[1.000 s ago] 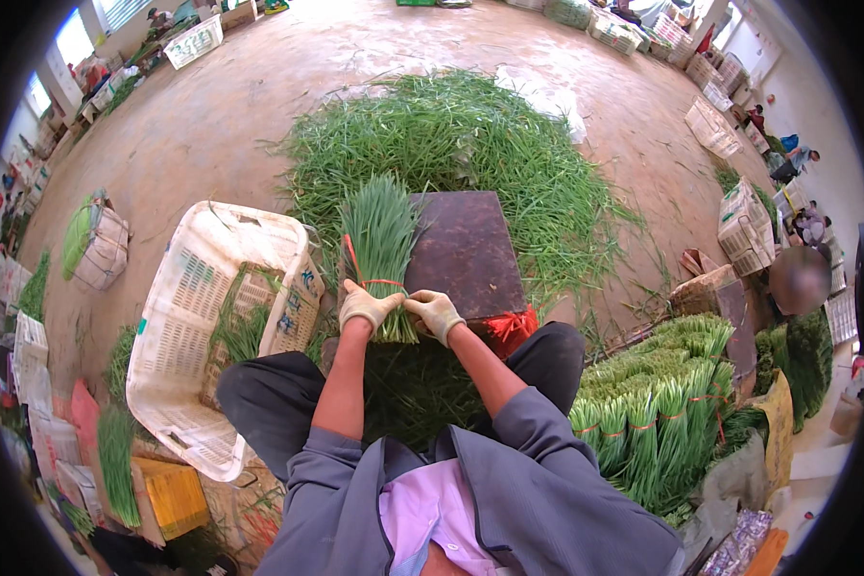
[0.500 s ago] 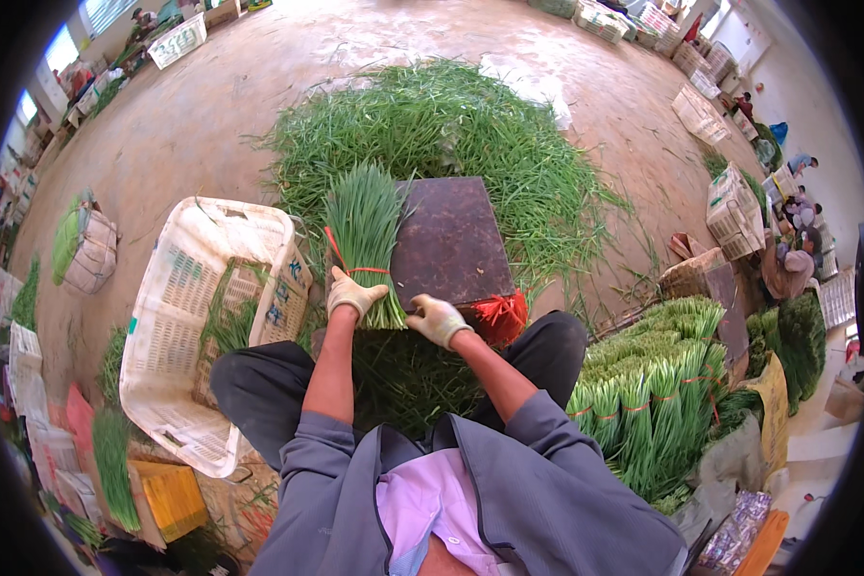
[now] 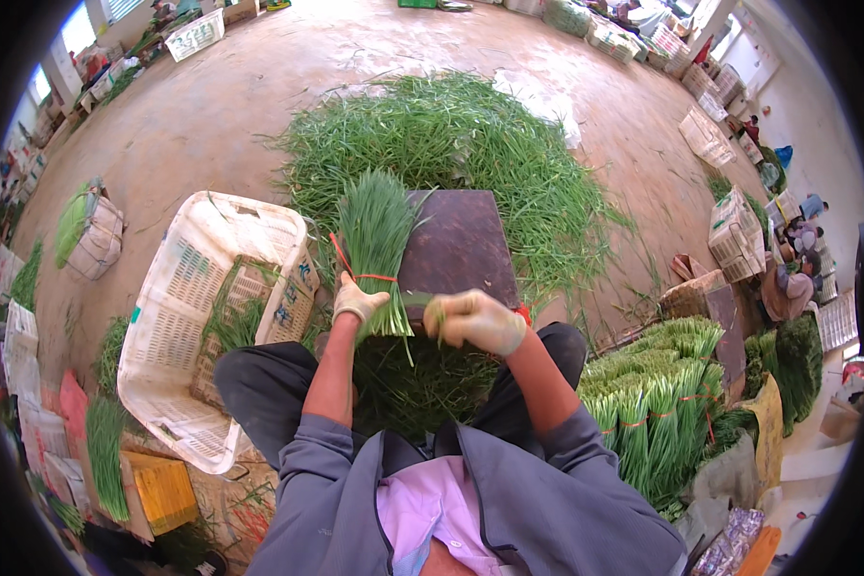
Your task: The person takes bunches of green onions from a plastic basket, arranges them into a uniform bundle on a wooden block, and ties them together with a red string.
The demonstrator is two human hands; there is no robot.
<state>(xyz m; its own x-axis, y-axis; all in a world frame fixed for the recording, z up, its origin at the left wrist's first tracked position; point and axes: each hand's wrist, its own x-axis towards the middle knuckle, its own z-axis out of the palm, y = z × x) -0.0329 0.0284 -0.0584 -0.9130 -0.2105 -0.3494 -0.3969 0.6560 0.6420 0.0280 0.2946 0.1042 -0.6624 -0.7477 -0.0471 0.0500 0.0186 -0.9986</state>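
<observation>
A thick bundle of garlic chives (image 3: 372, 230) with a red band around it lies at the left side of a dark board-topped stand (image 3: 459, 240). My gloved left hand (image 3: 358, 300) is wrapped round the lower part of the bundle, below the band. Its pale cut ends point toward me. To the right of those ends, my gloved right hand (image 3: 478, 323) is closed in a fist, slightly smeared by motion. Some loose green chive leaves (image 3: 435, 315) stick out of that fist on the side facing the bundle. A red strip shows at the bundle's left edge.
A white plastic crate (image 3: 168, 331) with some loose greens stands at my left. Beyond the stand spreads a heap of loose green leaves (image 3: 451, 130). Several banded bundles (image 3: 648, 403) stand packed at my right. Other people (image 3: 792, 288) sit farther off at the right.
My right hand has drawn back from the bundle's cut ends to the right and closed on some leaves. The left hand keeps its hold on the bundle. The whole view has shifted slightly.
</observation>
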